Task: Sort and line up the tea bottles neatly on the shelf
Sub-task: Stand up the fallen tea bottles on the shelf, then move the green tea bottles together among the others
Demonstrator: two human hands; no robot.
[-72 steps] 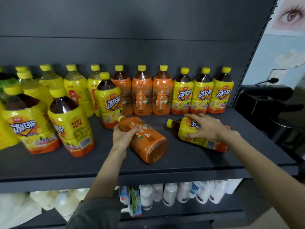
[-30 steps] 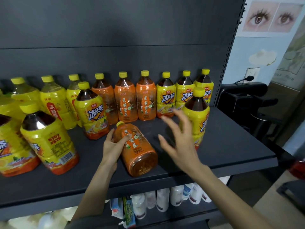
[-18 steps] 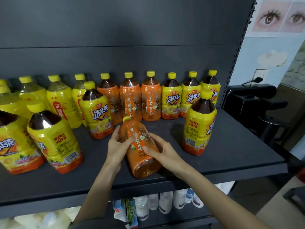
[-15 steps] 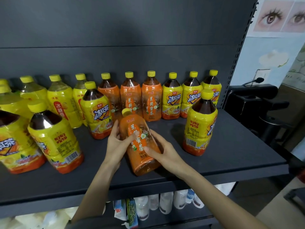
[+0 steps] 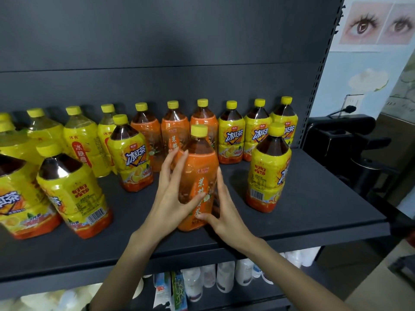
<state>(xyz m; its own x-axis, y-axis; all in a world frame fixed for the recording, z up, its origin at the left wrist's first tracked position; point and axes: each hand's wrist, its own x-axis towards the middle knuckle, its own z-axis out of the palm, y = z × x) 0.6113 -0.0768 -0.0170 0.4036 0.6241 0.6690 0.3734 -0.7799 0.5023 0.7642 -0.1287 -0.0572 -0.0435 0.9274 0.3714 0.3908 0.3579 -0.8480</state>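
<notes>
**Hands clasp an upright orange bottle**

The left hand (image 5: pixel 170 203) holds the orange tea bottle (image 5: pixel 197 167) by one side, fingers stretched up its flank and thumb across the label. The right hand (image 5: pixel 226 218) holds the other side low down. Between the palms, the bottle stands upright on the dark shelf (image 5: pixel 314 212). Beyond the fingertips runs the back row of bottles (image 5: pixel 173 129). A yellow-labelled bottle (image 5: pixel 267 173) stands alone, right of the right hand.
</notes>
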